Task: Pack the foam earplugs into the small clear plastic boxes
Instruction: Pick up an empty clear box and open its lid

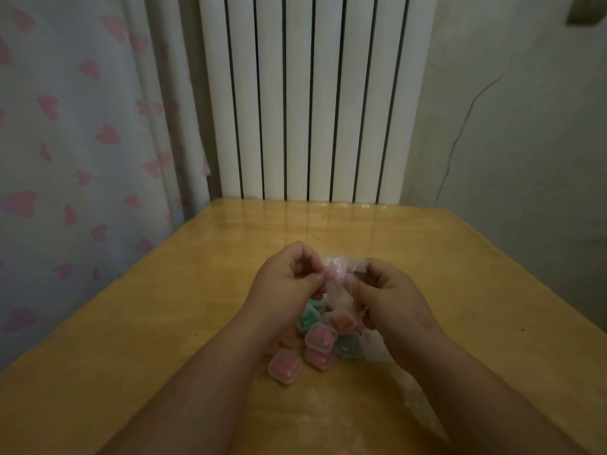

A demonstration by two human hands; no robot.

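Pinching the clear bag (335, 294) with your left grip (289, 280) and right grip (391, 294), pull its top apart slowly so the small boxes (320, 339) stay put.

No text, label, brand, number or sign can be read anywhere in view

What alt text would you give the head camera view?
The left hand and right hand pinch a clear plastic bag above a heap of small clear plastic boxes holding pink, green and orange earplugs, on a wooden table. A white radiator and a heart-print curtain stand behind.
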